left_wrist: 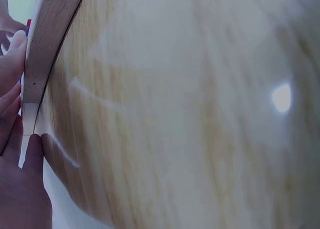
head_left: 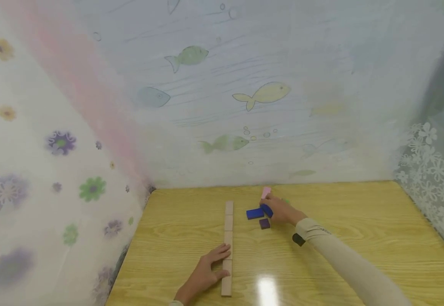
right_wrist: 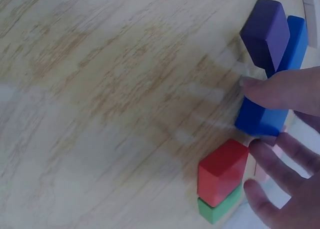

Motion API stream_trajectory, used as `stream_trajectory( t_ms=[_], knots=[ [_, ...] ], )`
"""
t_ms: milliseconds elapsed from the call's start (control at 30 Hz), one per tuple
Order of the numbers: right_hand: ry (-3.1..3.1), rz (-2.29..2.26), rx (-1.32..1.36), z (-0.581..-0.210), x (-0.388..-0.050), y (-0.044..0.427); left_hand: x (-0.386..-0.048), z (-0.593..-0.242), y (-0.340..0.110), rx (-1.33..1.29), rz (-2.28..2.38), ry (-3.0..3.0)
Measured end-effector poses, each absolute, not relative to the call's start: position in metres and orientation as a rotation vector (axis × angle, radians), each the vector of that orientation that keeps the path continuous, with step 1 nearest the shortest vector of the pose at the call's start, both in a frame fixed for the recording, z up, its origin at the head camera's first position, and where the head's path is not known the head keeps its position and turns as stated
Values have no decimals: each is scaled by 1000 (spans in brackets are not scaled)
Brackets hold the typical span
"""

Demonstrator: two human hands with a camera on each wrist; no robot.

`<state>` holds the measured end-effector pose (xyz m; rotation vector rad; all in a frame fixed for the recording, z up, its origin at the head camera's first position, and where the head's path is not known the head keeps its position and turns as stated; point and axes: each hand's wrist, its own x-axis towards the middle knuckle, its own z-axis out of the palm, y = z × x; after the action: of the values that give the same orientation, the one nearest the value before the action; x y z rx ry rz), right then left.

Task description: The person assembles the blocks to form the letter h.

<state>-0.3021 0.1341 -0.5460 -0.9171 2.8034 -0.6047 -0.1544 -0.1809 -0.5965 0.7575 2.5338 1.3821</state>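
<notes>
Several plain wooden blocks (head_left: pixel 228 222) lie end to end in a straight line on the table. My left hand (head_left: pixel 204 272) rests beside the near part of this line, its fingertips and thumb touching the blocks. Farther off, my right hand (head_left: pixel 281 210) has its thumb and fingers about a blue block (right_wrist: pixel 262 120), which sits on the table. A second blue block (head_left: pixel 254 213) lies just left of it, with a small purple block (head_left: pixel 264 224) close by. In the right wrist view, a red block (right_wrist: pixel 222 173) stands near the fingertips.
Beyond the right hand lies a pink block (head_left: pixel 266 191). A green block (right_wrist: pixel 220 205) sits next to the red one. The wood-grain table (head_left: pixel 183 229) ends at a wall (head_left: pixel 191 165) painted with fish, and a flowered curtain-like surface (head_left: pixel 34 229) borders its left side.
</notes>
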Motion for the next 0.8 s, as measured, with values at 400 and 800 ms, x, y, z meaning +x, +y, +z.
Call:
stream_trajectory(
  t_ms=[400,800],
  knots=[
    [2780,-443,-824,-545,-303,130,-152,-594,-179,779,1389,2554],
    [2810,-554,-775,-547,-303,134,-151,-593,-179,781,1387,2563]
  ],
)
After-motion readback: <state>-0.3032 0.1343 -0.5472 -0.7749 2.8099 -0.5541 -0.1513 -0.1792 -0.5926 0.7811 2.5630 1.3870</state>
